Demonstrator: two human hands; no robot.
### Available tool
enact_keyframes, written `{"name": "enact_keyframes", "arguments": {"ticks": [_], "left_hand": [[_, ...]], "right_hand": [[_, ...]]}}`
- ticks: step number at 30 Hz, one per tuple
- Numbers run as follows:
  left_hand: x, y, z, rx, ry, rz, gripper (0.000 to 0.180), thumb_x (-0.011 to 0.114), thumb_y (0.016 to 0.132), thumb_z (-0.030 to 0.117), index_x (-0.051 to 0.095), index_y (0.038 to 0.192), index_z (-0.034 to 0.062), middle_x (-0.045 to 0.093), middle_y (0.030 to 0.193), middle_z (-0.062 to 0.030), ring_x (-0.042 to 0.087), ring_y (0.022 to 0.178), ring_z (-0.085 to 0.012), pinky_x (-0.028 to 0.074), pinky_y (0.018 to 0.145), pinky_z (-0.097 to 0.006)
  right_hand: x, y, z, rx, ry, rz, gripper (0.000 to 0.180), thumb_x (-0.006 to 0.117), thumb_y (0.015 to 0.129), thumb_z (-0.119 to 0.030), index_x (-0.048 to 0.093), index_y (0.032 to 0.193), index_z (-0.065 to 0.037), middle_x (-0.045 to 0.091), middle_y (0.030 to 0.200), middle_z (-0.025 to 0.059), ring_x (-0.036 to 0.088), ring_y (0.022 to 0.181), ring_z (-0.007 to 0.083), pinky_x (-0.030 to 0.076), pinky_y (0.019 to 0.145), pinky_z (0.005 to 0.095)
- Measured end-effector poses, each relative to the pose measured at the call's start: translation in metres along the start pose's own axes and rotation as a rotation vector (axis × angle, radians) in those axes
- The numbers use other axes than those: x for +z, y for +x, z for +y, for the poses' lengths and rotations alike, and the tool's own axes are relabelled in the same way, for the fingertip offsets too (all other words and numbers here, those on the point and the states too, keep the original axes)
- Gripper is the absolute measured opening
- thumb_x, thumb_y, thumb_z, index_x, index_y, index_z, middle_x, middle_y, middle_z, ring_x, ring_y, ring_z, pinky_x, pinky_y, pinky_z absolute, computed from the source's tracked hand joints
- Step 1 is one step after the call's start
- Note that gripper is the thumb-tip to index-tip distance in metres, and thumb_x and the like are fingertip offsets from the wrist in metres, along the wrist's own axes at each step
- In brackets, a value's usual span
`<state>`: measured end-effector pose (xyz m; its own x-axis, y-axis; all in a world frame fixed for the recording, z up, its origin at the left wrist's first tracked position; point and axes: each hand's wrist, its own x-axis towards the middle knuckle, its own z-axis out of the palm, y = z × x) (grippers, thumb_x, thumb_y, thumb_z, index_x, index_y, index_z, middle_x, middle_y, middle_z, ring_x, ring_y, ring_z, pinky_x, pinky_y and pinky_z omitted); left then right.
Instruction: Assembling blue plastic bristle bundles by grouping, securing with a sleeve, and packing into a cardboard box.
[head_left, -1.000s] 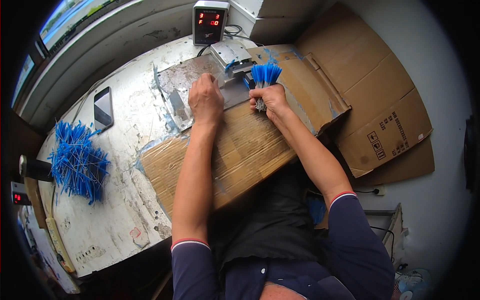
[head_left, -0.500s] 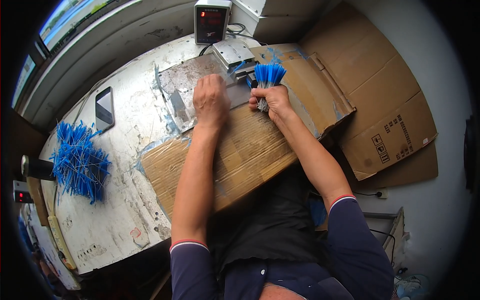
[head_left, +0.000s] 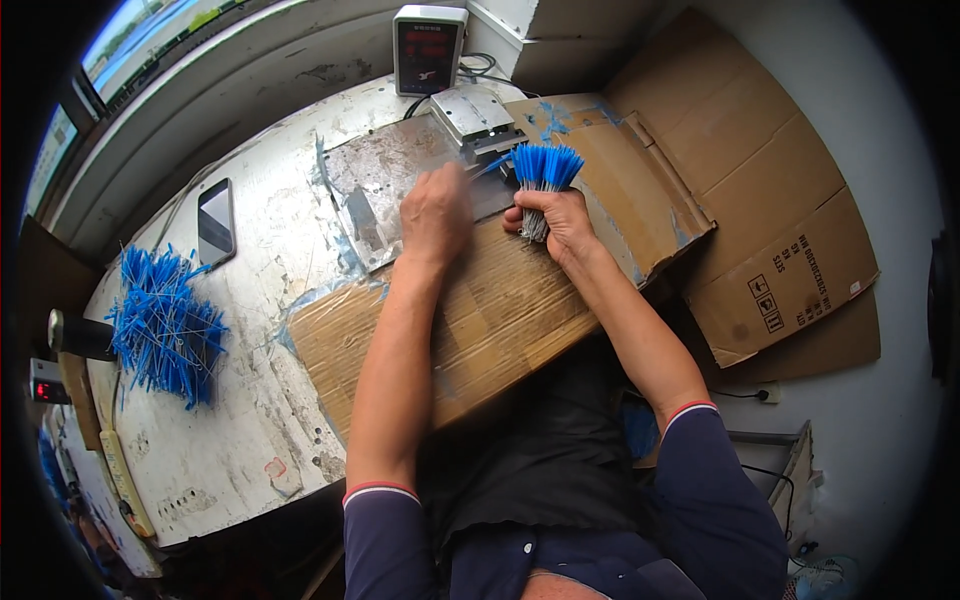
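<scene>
My right hand (head_left: 560, 222) is closed round an upright bundle of thin blue-tipped wire pieces (head_left: 546, 168), blue ends up and pale wires showing below the fist. To its left, my left hand (head_left: 437, 215) is closed and partly smeared by motion. A single blue strip (head_left: 494, 164) sticks out from its fingertips toward the bundle; the pinch itself is hard to make out. Just beyond both hands sits a small metal device (head_left: 472, 112) with a dark front, on a worn metal plate (head_left: 385, 165). A large loose pile of the same blue pieces (head_left: 168, 325) lies at the left.
Flattened cardboard (head_left: 460, 320) covers the near table edge under my forearms. More cardboard (head_left: 740, 130) stands at the right. A display box (head_left: 428, 50) with cables is at the back. A phone (head_left: 215, 222) and a dark cylinder (head_left: 82, 335) lie on the white table (head_left: 265, 350).
My left hand and the blue strip by its fingers have shifted right and nearer to me, toward the bundle. The right hand with the bundle has come slightly nearer. The red display digit has dimmed.
</scene>
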<state>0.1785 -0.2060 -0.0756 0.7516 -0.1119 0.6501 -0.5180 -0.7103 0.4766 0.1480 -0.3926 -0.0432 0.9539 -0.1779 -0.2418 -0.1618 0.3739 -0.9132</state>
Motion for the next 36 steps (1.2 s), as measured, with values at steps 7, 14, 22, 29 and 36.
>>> {"name": "enact_keyframes", "arguments": {"ticks": [7, 14, 22, 29, 36], "left_hand": [[-0.003, -0.009, -0.011, 0.02, 0.048, 0.039, 0.005, 0.067, 0.088, 0.01, 0.062, 0.087, 0.0079, 0.067, 0.08, -0.0108, 0.065, 0.077, -0.0315, 0.052, 0.069, -0.043], [0.004, -0.008, 0.003, 0.077, 0.128, 0.023, 0.013, 0.059, 0.076, 0.002, 0.058, 0.088, 0.0048, 0.062, 0.083, -0.0125, 0.062, 0.084, -0.0304, 0.051, 0.07, -0.04], [-0.024, 0.005, -0.018, -0.583, -0.294, 0.551, 0.014, 0.049, 0.105, 0.018, 0.052, 0.102, 0.0053, 0.067, 0.082, -0.0118, 0.065, 0.07, -0.0276, 0.05, 0.069, -0.038], [-0.058, 0.005, -0.063, -0.774, -0.418, 0.799, 0.019, 0.045, 0.107, 0.019, 0.052, 0.117, 0.0042, 0.07, 0.085, -0.0077, 0.066, 0.07, -0.021, 0.052, 0.068, -0.036], [-0.041, -0.001, -0.065, -0.553, -0.21, 0.635, 0.019, 0.046, 0.105, 0.017, 0.055, 0.117, 0.0056, 0.071, 0.088, -0.0102, 0.07, 0.08, -0.0308, 0.053, 0.073, -0.042]], "right_hand": [[-0.007, 0.003, 0.018, 0.091, 0.038, -0.144, 0.011, 0.074, 0.086, -0.002, 0.065, 0.091, 0.003, 0.068, 0.077, 0.0139, 0.07, 0.066, 0.0252, 0.063, 0.064, 0.0407], [-0.024, -0.023, 0.013, -0.099, 0.023, -0.194, 0.014, 0.071, 0.09, -0.007, 0.065, 0.101, -0.002, 0.066, 0.08, 0.0075, 0.066, 0.072, 0.0193, 0.059, 0.07, 0.0353], [-0.029, -0.015, 0.026, -0.136, 0.027, -0.216, 0.013, 0.07, 0.092, -0.007, 0.063, 0.102, -0.005, 0.064, 0.081, 0.0063, 0.064, 0.074, 0.0178, 0.057, 0.07, 0.0347], [-0.041, -0.007, 0.03, -0.102, 0.019, -0.302, 0.015, 0.07, 0.093, -0.01, 0.063, 0.105, -0.007, 0.064, 0.087, 0.0031, 0.063, 0.076, 0.0147, 0.056, 0.07, 0.0309], [-0.037, -0.005, 0.033, -0.119, -0.003, -0.304, 0.016, 0.07, 0.093, -0.008, 0.062, 0.107, -0.006, 0.063, 0.089, 0.0037, 0.06, 0.076, 0.0138, 0.053, 0.065, 0.0298]]}}
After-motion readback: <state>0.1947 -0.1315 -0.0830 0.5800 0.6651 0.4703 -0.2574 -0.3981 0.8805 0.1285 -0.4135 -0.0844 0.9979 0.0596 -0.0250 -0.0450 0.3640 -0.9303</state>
